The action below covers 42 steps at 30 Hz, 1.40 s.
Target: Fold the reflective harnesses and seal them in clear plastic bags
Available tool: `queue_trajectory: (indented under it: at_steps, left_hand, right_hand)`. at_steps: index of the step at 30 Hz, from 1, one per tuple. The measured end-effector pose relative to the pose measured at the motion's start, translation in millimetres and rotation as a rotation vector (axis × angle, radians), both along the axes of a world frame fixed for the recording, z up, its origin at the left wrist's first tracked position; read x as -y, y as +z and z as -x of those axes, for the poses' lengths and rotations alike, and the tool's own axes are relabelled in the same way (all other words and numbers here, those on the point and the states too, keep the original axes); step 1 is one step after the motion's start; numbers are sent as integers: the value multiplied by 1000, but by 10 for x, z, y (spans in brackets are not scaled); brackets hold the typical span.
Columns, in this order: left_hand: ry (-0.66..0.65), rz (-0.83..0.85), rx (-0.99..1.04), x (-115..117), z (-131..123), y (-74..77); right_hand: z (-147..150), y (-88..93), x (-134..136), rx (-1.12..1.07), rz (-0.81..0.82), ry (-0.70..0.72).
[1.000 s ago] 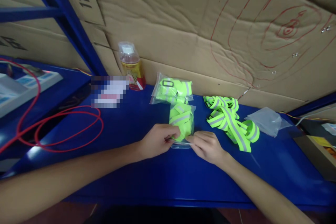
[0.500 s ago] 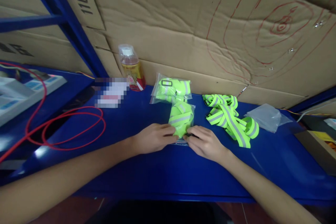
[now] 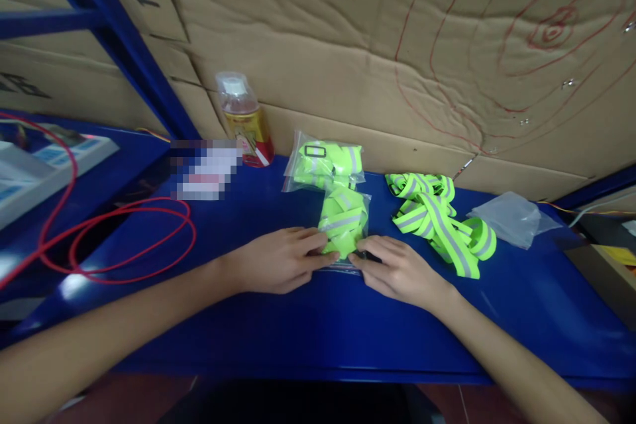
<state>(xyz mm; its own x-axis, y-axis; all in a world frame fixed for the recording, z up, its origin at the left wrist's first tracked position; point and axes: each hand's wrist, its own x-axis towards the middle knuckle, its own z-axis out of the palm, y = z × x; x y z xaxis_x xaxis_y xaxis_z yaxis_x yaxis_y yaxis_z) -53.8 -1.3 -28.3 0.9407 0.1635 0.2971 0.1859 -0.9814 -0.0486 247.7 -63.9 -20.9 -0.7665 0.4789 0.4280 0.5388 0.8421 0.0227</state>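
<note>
A clear plastic bag with a folded yellow-green reflective strap inside (image 3: 342,218) lies on the blue table (image 3: 278,338). My left hand (image 3: 283,258) pinches the near left edge of this bag, and my right hand (image 3: 392,268) grips its near right edge. Just behind it sits another bagged strap (image 3: 330,162), with a black buckle showing through the plastic. Loose reflective straps (image 3: 437,225) lie in a tangled pile to the right of my right hand.
An unused-looking clear bag (image 3: 511,217) lies right of the straps. At the back left stands a bottle (image 3: 248,126) near a blurred paper (image 3: 209,169). Red cable (image 3: 134,209) loops on the left. An open box (image 3: 596,278) sits far right, with cardboard (image 3: 322,46) behind.
The hands have spread slightly apart along the bag's near edge, and more of the strap inside shows between them. The view has shifted a little.
</note>
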Motion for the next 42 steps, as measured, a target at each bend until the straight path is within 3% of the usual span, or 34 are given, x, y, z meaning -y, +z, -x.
queue_trajectory:
  at_steps: [8,15,22,29,35,42]
  left_hand:
    - [-127,-59,175,-92,3,-49]
    - [-88,-108,177,-27,-74,-29]
    - [-84,-143,112,9,-60,-1]
    - [-110,199,109,-52,-34,39]
    - [14,547,166,-115,24,21]
    - [0,632,100,-204,160,89]
  right_hand:
    - [-150,-61,17,-60,-43,-12]
    - [-68,-28,35,-24,-64,-3]
    - [-33,16,32,-37,89,17]
    - [-61,-32,48,-107,153,31]
    - [-92,-55,36,-209,247,29]
    - [-124,-76,18,-280,364,25]
